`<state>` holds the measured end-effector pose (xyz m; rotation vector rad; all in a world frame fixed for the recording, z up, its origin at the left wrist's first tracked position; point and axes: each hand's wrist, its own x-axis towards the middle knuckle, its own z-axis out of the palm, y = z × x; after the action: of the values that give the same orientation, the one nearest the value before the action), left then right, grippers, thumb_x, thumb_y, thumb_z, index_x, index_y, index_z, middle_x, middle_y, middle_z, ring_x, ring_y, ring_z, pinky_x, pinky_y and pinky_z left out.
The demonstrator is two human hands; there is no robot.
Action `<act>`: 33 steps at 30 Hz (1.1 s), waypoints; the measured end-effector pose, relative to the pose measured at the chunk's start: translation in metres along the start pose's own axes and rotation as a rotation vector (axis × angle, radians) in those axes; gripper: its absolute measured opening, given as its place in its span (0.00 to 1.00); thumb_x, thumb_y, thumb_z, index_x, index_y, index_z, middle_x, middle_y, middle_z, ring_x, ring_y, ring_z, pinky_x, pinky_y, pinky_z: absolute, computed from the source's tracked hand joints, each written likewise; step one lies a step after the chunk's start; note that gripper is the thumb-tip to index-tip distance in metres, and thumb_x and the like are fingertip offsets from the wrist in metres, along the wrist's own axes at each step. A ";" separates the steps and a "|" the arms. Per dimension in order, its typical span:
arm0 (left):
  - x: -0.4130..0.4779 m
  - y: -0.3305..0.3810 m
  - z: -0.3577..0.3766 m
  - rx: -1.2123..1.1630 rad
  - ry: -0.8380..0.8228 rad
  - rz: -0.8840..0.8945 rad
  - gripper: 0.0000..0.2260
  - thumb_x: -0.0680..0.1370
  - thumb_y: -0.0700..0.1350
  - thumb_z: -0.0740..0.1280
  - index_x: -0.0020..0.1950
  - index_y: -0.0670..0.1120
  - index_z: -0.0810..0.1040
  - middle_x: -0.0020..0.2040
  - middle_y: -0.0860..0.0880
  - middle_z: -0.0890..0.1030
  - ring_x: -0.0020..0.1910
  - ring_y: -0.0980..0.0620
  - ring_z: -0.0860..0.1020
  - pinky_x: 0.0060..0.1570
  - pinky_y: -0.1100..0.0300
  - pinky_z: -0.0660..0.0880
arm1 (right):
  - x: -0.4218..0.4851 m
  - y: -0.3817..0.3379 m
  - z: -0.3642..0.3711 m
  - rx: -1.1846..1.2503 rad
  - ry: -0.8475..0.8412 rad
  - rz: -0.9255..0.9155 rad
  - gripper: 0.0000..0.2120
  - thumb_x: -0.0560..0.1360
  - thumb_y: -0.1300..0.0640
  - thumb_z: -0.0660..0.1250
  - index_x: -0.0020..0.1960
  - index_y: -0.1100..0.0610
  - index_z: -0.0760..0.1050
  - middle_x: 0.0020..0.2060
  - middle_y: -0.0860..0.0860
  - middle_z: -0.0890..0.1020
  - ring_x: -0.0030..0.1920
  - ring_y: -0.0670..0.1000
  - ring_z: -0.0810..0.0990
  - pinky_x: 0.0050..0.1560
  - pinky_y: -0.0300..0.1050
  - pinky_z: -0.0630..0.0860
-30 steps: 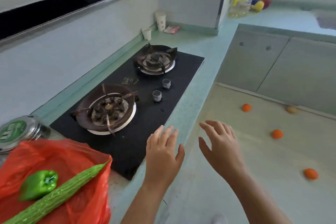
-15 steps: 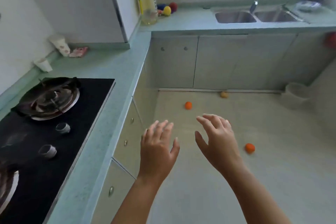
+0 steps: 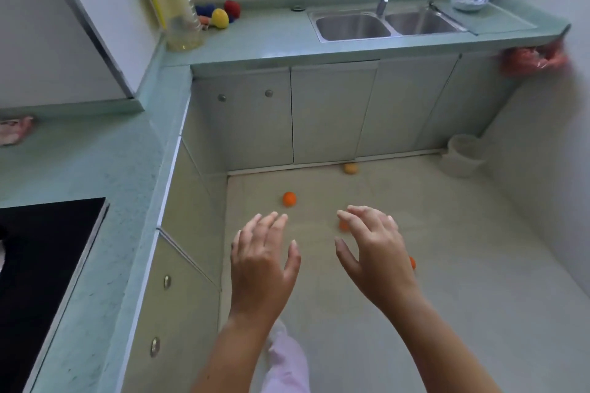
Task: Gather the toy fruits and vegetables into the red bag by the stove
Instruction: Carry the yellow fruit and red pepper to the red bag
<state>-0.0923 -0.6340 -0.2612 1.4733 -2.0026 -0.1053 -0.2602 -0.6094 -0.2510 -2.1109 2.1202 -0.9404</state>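
Observation:
Toy fruits lie scattered on the kitchen floor. An orange one [image 3: 289,199] rests beyond my left hand [image 3: 261,262]. A second orange one [image 3: 344,225] is partly hidden behind the fingers of my right hand [image 3: 373,252], and a third [image 3: 412,262] peeks out at that hand's right edge. A paler yellow-orange toy [image 3: 350,168] sits against the cabinet base. Both hands hover above the floor, empty, fingers spread. More toys, a yellow [image 3: 219,18] and a red [image 3: 232,7], lie on the far counter. The red bag by the stove is out of view.
The stove's black edge [image 3: 48,252] is at the left on the green counter [image 3: 95,169]. An oil bottle [image 3: 178,6] stands in the counter corner. A double sink [image 3: 386,24] lies ahead, a white bucket [image 3: 463,155] on the floor at right, and red plastic [image 3: 531,60] hangs at the counter end.
The view has swung right from the stove and red bag toward the floor and sink. Both hands stay open and raised, now over the orange toys on the floor.

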 end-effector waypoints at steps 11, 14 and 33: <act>0.179 -0.099 0.038 0.029 0.049 -0.125 0.19 0.72 0.49 0.58 0.57 0.43 0.78 0.55 0.44 0.81 0.56 0.42 0.77 0.55 0.50 0.71 | 0.220 -0.026 0.094 0.053 -0.046 -0.116 0.20 0.70 0.51 0.57 0.55 0.60 0.77 0.51 0.57 0.80 0.53 0.60 0.78 0.54 0.63 0.73; 0.214 -0.113 0.055 0.046 0.036 -0.137 0.19 0.73 0.49 0.58 0.57 0.42 0.78 0.55 0.44 0.81 0.56 0.42 0.76 0.56 0.50 0.68 | 0.246 -0.009 0.111 0.058 -0.042 -0.090 0.20 0.70 0.51 0.58 0.54 0.60 0.77 0.51 0.57 0.80 0.52 0.60 0.78 0.53 0.63 0.74; 0.546 -0.105 0.192 0.062 0.103 -0.061 0.19 0.72 0.49 0.58 0.56 0.42 0.79 0.54 0.44 0.81 0.55 0.41 0.77 0.55 0.43 0.72 | 0.569 0.130 0.171 0.067 0.093 -0.164 0.16 0.66 0.57 0.67 0.52 0.61 0.79 0.48 0.58 0.81 0.47 0.62 0.80 0.49 0.64 0.76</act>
<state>-0.1978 -1.2111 -0.2152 1.5480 -1.8946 0.0071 -0.3622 -1.2079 -0.2172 -2.2787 1.9471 -1.1288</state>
